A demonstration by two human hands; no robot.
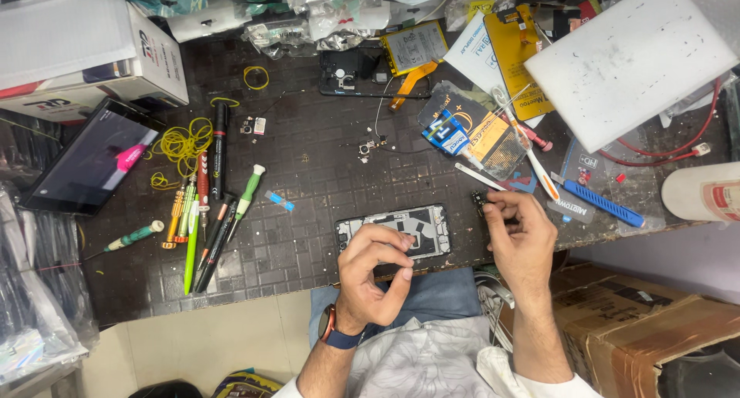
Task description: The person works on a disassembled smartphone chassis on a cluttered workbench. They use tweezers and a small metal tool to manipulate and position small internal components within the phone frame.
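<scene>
Yellow rubber bands (pixel 183 145) — blue-handled tool (pixel 601 204) — dark gridded mat (pixel 308 166).

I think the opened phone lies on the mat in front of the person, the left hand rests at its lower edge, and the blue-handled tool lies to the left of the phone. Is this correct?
Not quite. In the head view the blue-handled tool lies to the right of the opened phone, not the left. The rest holds: the phone lies on the mat, and the left hand rests at its lower edge.
</scene>
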